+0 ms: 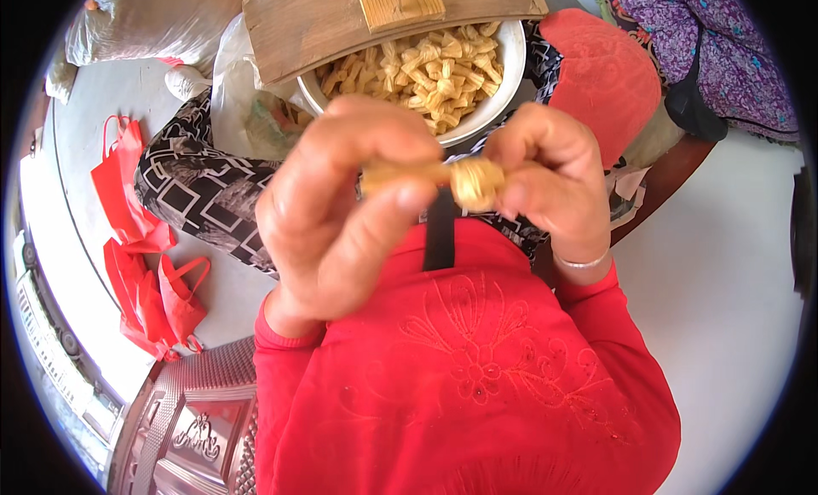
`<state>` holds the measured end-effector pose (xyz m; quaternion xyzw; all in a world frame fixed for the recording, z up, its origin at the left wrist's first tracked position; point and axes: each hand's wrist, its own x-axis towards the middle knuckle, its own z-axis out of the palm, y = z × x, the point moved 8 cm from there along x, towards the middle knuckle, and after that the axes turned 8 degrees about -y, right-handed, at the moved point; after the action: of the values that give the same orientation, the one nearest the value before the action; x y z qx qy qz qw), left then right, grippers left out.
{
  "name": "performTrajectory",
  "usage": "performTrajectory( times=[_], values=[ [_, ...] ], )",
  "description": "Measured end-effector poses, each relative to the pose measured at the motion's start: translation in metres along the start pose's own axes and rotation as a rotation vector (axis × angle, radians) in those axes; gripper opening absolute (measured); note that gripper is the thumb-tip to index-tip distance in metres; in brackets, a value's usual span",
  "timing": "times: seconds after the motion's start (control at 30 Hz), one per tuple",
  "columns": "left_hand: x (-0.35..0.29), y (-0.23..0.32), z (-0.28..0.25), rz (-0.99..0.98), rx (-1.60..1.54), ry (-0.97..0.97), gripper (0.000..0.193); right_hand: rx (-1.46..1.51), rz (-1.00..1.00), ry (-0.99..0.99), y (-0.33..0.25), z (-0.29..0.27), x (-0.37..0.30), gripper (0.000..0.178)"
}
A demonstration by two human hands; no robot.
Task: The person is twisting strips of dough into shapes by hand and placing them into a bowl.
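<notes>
A yellowish knotted tofu skin strip point(477, 183) is held in front of my chest between both hands. The fingers and thumb of my left hand point(345, 201) pinch its long end, and part of that end is hidden by the thumb. On the other side, my right hand point(554, 175) pinches the strip right beside the knot with thumb and forefinger. Just beyond my hands stands a white basin point(514, 69) heaped with similar tofu skin knots point(430, 73).
A wooden board point(307, 22) with a small block point(399, 2) on it lies across the basin's far side. Red bags point(132, 184) lie on the floor at left, near a brown embossed door point(200, 427). A clear plastic sack point(162, 22) stands far left. Purple patterned cloth point(733, 52) is far right.
</notes>
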<state>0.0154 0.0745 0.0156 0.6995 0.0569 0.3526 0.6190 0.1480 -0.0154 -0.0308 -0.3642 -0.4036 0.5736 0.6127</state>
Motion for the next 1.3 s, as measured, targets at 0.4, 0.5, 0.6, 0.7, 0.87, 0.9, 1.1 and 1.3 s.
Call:
performTrajectory(
  times=[0.4,0.5,0.6,0.7,0.87,0.9,1.1,1.3],
  values=[
    [-0.054,-0.106,0.016,-0.741,-0.261,-0.273,0.028,-0.154,0.268,0.056,0.054,-0.048,0.014,0.008],
    [-0.075,-0.104,0.041,-0.764,-1.074,-0.322,0.042,-0.102,0.290,-0.059,0.061,-0.044,0.010,0.009],
    [-0.059,-0.105,-0.002,-0.660,-0.150,-0.210,0.043,-0.195,0.259,0.018,0.057,-0.053,0.005,0.009],
    [-0.033,-0.093,-0.015,-0.483,0.106,-0.202,0.036,-0.260,0.278,0.081,0.056,-0.046,0.004,0.009],
    [-0.034,-0.100,0.016,-0.688,0.020,-0.288,0.026,-0.356,0.241,0.133,0.059,-0.032,0.008,0.006],
    [-0.037,-0.104,0.016,-0.696,-0.037,-0.256,0.024,-0.351,0.260,0.127,0.057,-0.032,0.007,0.005],
    [-0.044,-0.113,0.005,-0.634,-0.243,-0.115,0.015,-0.471,0.161,0.099,0.046,-0.025,0.006,0.005],
    [-0.039,-0.128,-0.004,-0.719,-0.351,-0.123,0.017,-0.421,0.179,0.118,0.060,-0.035,0.012,0.006]
  ],
)
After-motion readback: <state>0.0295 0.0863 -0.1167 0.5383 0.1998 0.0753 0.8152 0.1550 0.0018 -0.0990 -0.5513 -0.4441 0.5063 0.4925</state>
